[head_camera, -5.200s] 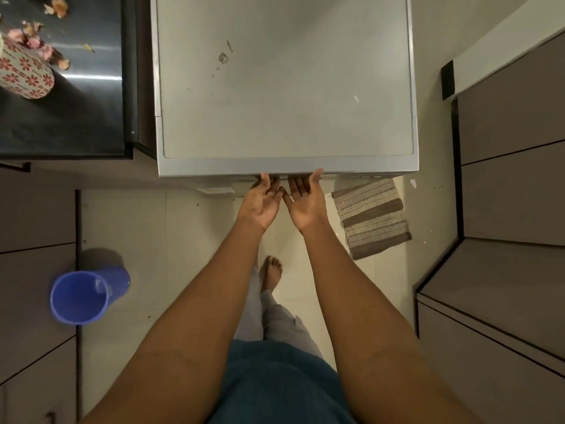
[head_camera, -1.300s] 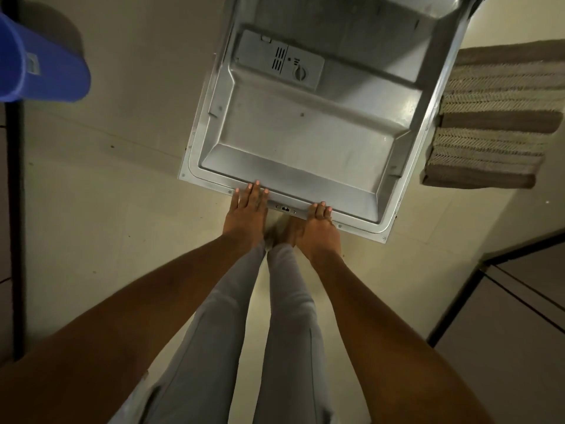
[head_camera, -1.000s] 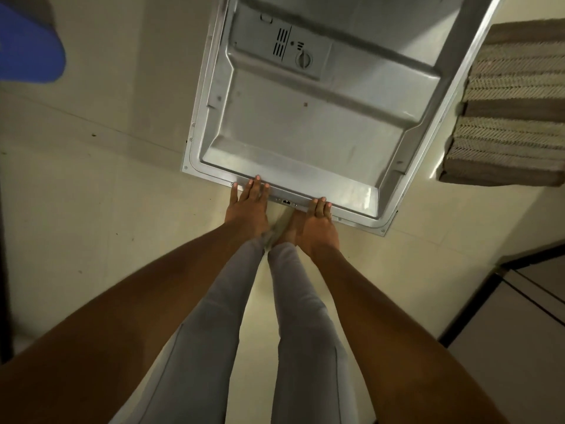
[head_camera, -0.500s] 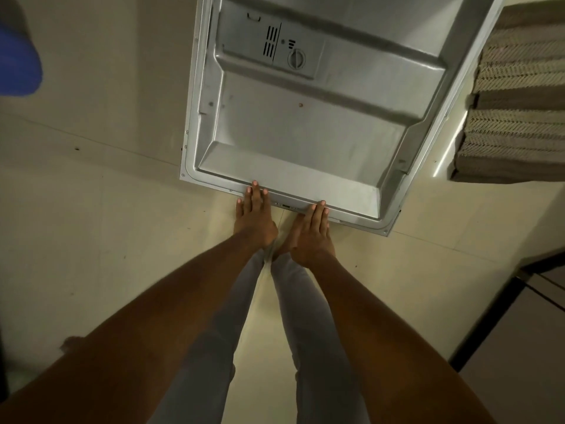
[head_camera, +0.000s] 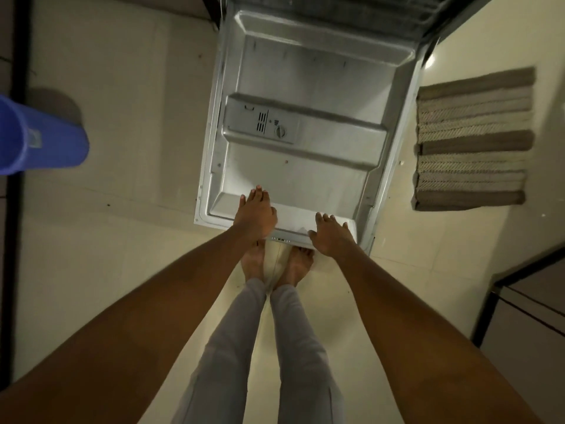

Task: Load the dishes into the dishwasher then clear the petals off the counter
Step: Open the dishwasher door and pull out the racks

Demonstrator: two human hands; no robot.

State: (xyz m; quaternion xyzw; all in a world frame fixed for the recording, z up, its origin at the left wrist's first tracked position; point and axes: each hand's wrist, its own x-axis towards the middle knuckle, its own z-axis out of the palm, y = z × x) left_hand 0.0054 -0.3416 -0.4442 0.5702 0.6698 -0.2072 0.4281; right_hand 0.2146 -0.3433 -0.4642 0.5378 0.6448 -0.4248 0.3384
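Two flat hands lie on the near edge of the dishwasher door, which is folded down and reaches out over the floor toward the person. The left hand lies palm down with straight fingers pointing up the inner panel, just inside the near rim; it grips nothing. The right hand is spread flat with its fingers apart, near the door's right corner; whether it presses the rim or floats just over it I cannot tell, and it holds nothing. Between the two hands the near rim shows a small latch slot. Farther up the inner panel sits the detergent dispenser with its round knob. At the top of the view the dark opening of the tub begins, and its contents are too dim to make out.

The person's bare feet stand on the pale tile floor directly below the door's near edge. To the left, well apart from the door, a blue bin stands beside a dark cabinet edge, with bare floor between. To the right a striped mat lies just beside the door's long side. A dark-edged cabinet closes in the lower right corner.
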